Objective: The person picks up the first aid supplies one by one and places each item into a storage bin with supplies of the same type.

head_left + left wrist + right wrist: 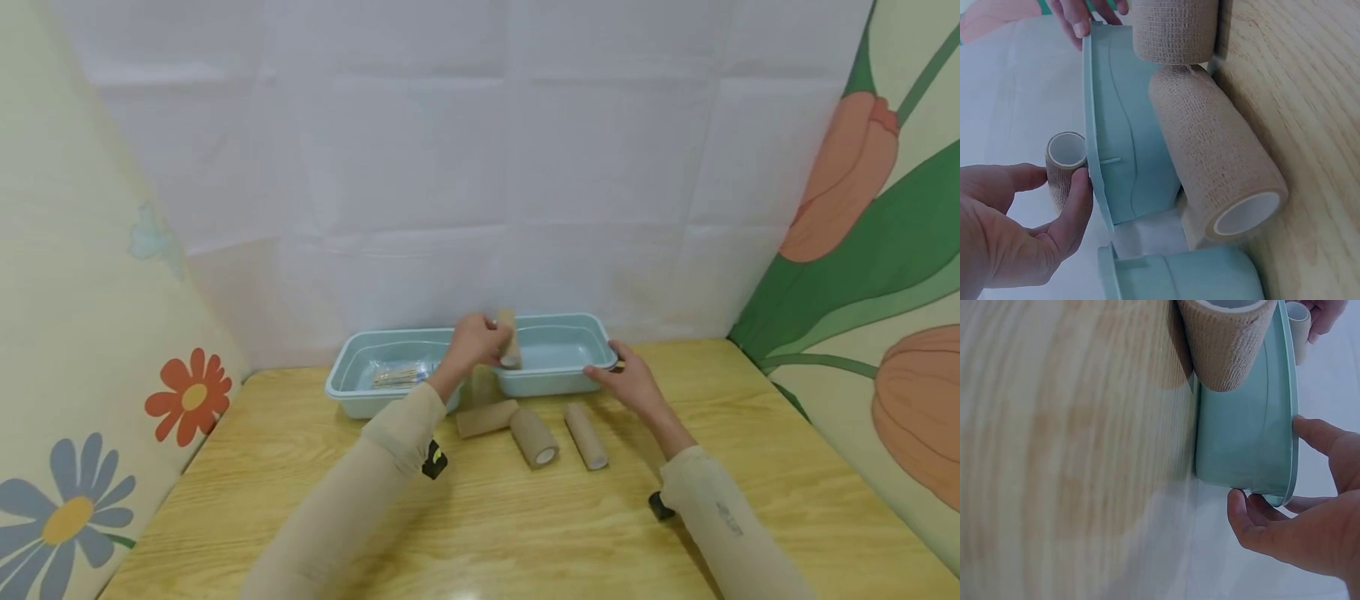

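My left hand (480, 340) pinches a tan cohesive bandage roll (509, 343) between thumb and fingers. It is held upright at the left end of the right-hand light-blue plastic basin (547, 383); in the left wrist view the roll (1063, 181) is beside the basin's rim (1092, 125). At that basin's right end my right hand (633, 379) grips the corner, thumb on the rim (1294, 444) and fingers at the end wall. Three more bandage rolls lie on the table before the basins: one at left (487, 418), a thicker one (532, 437) and a slimmer one (586, 437).
A second light-blue basin (352, 402) stands to the left, holding a clear packet of thin sticks (400, 375). Both basins stand at the back of the wood-grain table (510, 533), against a white sheet (420, 167). Flower-printed panels (900, 250) flank the table.
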Tool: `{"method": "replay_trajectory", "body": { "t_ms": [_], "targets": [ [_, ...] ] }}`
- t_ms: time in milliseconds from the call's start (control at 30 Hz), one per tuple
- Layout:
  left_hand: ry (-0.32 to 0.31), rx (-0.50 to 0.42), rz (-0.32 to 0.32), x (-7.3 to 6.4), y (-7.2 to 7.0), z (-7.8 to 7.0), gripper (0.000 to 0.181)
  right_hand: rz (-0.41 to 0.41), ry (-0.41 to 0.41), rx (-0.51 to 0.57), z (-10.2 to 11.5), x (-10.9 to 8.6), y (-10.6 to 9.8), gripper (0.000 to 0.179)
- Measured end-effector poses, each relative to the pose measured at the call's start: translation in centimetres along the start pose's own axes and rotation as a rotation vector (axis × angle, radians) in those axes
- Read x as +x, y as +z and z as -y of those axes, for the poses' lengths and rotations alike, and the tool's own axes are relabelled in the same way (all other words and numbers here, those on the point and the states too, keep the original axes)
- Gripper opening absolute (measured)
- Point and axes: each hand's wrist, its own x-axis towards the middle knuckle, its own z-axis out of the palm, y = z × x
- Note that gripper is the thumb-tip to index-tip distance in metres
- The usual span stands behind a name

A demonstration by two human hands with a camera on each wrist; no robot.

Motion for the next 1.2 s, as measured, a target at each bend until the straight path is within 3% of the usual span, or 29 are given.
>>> {"method": "replay_trajectory", "body": {
  "t_ms": [200, 367, 667, 933, 1200],
  "targets": [
    [0.051, 0.167, -0.018, -0.1, 0.0, 0.1, 0.036, -0.004, -0.007, -0.006, 0.1, 0.2, 0.2, 0.079],
    [0.071, 0.197, 0.007, -0.6, 0.0, 0.2, 0.042, -0.005, -0.009, -0.008, 0.3, 0.3, 0.4, 0.079],
    [0.177, 0.223, 0.011, -2.2, -0.1, 0.9, 0.031, 0.002, -0.004, -0.006, 0.5, 0.6, 0.6, 0.081],
    [0.246, 0.347, -0.004, -4.3, -0.7, 1.3, 0.029, 0.019, -0.015, 0.014, 0.5, 0.5, 0.6, 0.079],
    [0.278, 0.386, 0.090, -6.2, -0.8, 2.0, 0.022, 0.028, 0.004, 0.023, 0.4, 0.3, 0.4, 0.082]
  ]
}}
